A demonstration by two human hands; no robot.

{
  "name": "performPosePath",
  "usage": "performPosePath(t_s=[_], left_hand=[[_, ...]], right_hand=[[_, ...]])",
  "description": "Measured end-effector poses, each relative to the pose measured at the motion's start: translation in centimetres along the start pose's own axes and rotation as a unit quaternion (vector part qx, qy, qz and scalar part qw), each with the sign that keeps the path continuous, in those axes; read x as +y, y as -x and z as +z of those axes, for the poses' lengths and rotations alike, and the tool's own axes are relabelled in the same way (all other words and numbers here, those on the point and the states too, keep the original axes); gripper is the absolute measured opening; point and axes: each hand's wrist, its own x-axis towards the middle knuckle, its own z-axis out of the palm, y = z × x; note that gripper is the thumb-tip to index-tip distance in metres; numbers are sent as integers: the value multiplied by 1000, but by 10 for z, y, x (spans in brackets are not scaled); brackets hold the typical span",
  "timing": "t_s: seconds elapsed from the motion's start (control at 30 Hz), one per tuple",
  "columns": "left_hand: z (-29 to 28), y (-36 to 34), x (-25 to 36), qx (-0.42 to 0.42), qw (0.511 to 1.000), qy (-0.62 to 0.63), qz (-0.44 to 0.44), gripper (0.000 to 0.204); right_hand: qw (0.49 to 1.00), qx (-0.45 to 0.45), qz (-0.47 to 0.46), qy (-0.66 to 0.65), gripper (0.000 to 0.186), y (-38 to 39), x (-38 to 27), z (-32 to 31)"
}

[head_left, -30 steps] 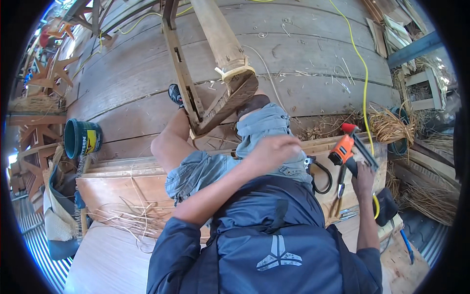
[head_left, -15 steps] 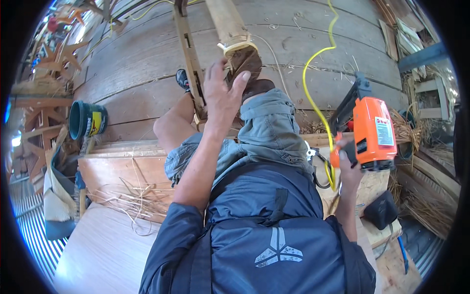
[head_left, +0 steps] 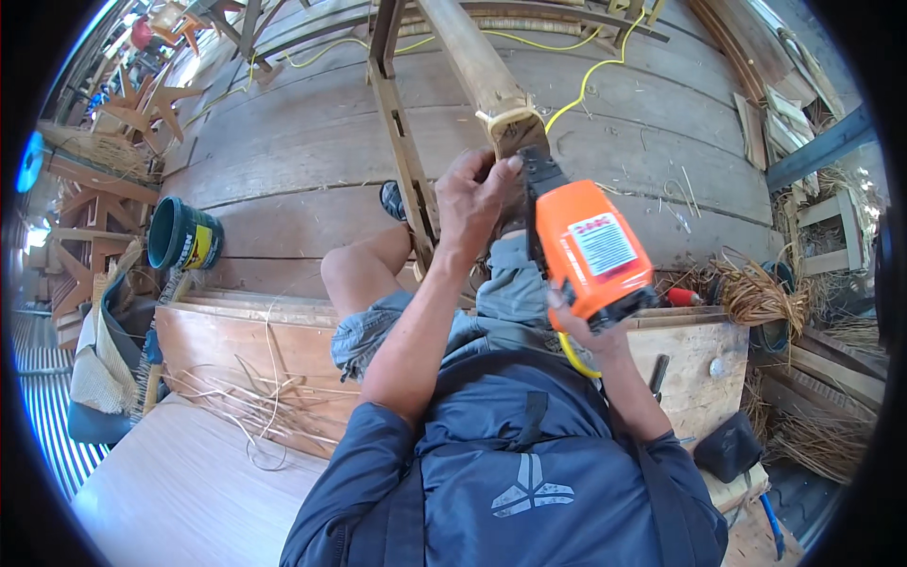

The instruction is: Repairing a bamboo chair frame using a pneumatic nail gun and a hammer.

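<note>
My right hand (head_left: 593, 333) grips the handle of an orange pneumatic nail gun (head_left: 588, 241). Its dark nose reaches the end of a round wooden pole (head_left: 472, 57), beside my left fingertips. A pale rattan strip (head_left: 492, 120) wraps around the pole's end and runs down toward my left hand (head_left: 468, 208). The left thumb and forefinger are pinched together there, apparently on that strip; the exact grip is partly hidden. Part of the pole's end face is covered by the nail gun's nose and my fingers.
A yellow air hose (head_left: 590, 76) crosses the plank floor. Left of the pole stands a slotted wooden beam (head_left: 402, 142). A green bucket (head_left: 184, 233) is at the left, with loose strips (head_left: 255, 392) on the board nearer me. A rattan bundle (head_left: 765, 293) lies at the right.
The nail gun has swung from the right over to the pole's end in my right hand. My left hand, spread before, has closed at the pole's end.
</note>
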Motion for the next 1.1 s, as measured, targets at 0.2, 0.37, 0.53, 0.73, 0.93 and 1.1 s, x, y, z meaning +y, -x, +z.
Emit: performPosePath(t_s=[0.2,0.37,0.53,0.73,0.93,1.1], left_hand=[[1,3,-11,1,997,65,50,27],[2,3,-18,-14,994,99,31,27],[0,2,-15,-28,995,93,30,28],[-4,1,-4,-38,996,80,21,23],[-8,5,9,-8,997,-65,29,29],[-10,7,-5,-34,999,11,-37,24]], right_hand=[[997,-25,58,-53,25,-12,-18,-3],[999,-46,22,-17,26,-9,-1,4],[995,-54,-16,77,30,-14,-10,-2],[998,25,-51,10,39,-21,-15,5],[975,-43,125,-180,60,9,-15,-76],[866,-195,283,363,68,23,-17,-143]])
